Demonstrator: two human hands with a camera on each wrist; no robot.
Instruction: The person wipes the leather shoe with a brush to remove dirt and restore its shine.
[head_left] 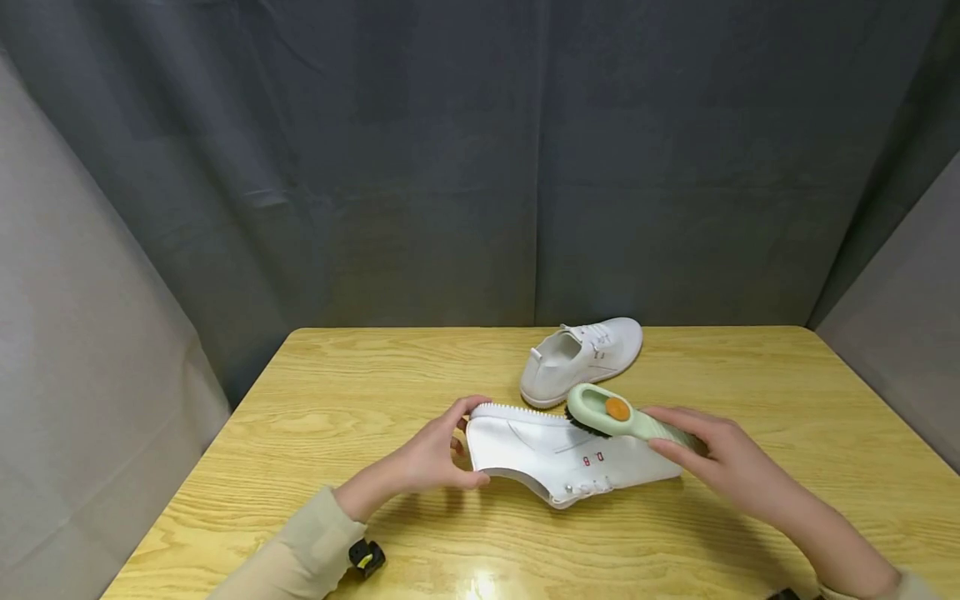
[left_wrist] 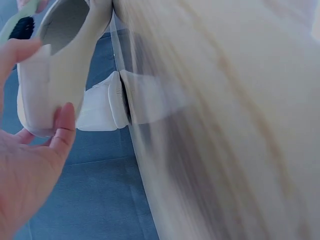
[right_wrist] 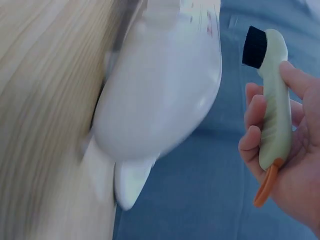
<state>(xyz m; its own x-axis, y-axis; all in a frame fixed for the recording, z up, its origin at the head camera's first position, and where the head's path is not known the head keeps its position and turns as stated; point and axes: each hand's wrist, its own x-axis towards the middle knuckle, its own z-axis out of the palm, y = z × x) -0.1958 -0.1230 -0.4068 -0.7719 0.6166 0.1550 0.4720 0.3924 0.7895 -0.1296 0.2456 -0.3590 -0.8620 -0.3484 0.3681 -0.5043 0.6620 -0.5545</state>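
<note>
A white shoe point(head_left: 525, 450) lies tipped on its side on the wooden table, its opening facing the person and its toe to the right. My left hand point(head_left: 438, 450) grips its heel between thumb and fingers; the left wrist view shows the heel point(left_wrist: 37, 95) in that grasp. In my right hand point(head_left: 720, 454) is a pale green shoe brush point(head_left: 637, 423) with an orange button and dark bristles. The brush head is over the shoe's upper side in the head view; whether the bristles touch cannot be told. An orange loop point(right_wrist: 266, 186) hangs from the brush handle.
A second white shoe point(head_left: 585, 358) stands upright just behind the first, toe pointing to the back right. The wooden table point(head_left: 360, 383) ends at a dark grey curtain point(head_left: 420, 167), with light grey panels at both sides.
</note>
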